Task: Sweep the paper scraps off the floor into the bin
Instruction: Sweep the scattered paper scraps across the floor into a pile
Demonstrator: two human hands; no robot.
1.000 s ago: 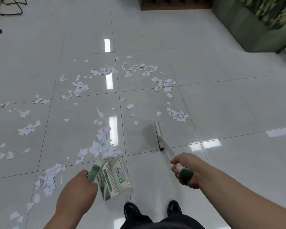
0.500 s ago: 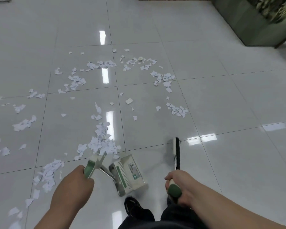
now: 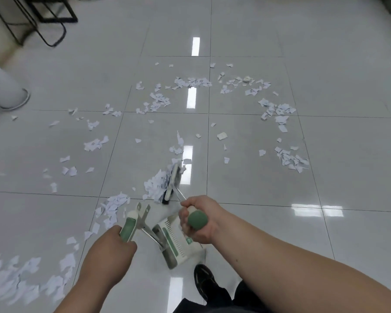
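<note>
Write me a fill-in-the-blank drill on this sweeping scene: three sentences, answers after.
1. The left hand grips the dustpan and the right hand the broom; both grips are coloured ____.
2. A heap of scraps lies against the broom head's ____ side.
3. Only ____ black shoe is in view.
Answers: green; left; one.

Floor (image 3: 325,53): large glossy pale grey tiles with thin dark grout lines. Bright rectangular light reflections (image 3: 196,46) run in a line along the centre. Black metal furniture frame (image 3: 43,21) stands far left. A blurred white cylindrical base (image 3: 2,86) is at the left edge.
</note>
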